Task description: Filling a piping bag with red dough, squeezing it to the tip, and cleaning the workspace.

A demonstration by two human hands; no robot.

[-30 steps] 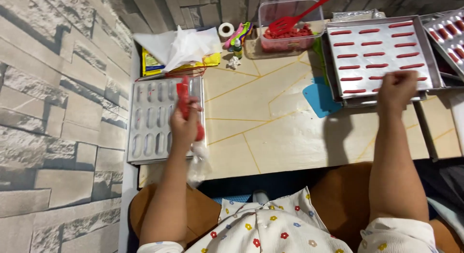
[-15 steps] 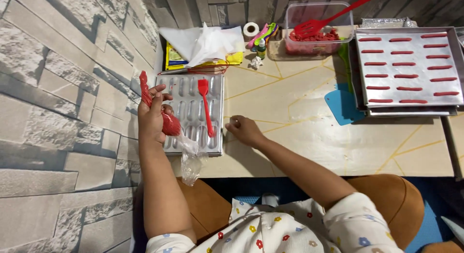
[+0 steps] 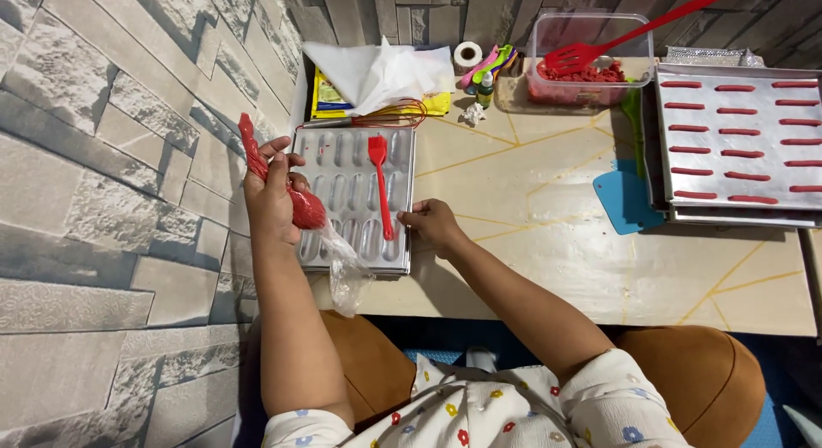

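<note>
At the bottom of the frame the person's lap shows, in a white garment with small coloured flowers, and both bare forearms reach up from it toward the worktop point(image 3: 599, 268), a pale surface crossed by thin yellow lines.

Left of centre, the left hand point(image 3: 272, 195) is closed around a clear piping bag point(image 3: 301, 207) filled with red paste. The bag's twisted red end sticks up past the fingers toward the stone-patterned wall at the left, and its emptier clear plastic part hangs down over the near edge of the worktop. The right hand point(image 3: 431, 223) rests with curled fingers against the lower right corner of a metal mould tray point(image 3: 342, 170) with rows of oblong hollows; whether it grips the rim or only touches it cannot be told. A red silicone brush point(image 3: 381, 183) lies lengthwise on that tray, bristles toward the far end.

Further right, a blue scraper point(image 3: 623, 200) lies beside a stack of flat baking sheets point(image 3: 753, 170) carrying rows of piped red strips.

Along the far edge, from upper left to right: white paper point(image 3: 377, 71) over a yellow packet, a wire whisk point(image 3: 385, 118), a roll of tape point(image 3: 467, 54), and a clear plastic tub point(image 3: 591, 67) of red paste with a red slotted spatula point(image 3: 634, 30) leaning out of it.
</note>
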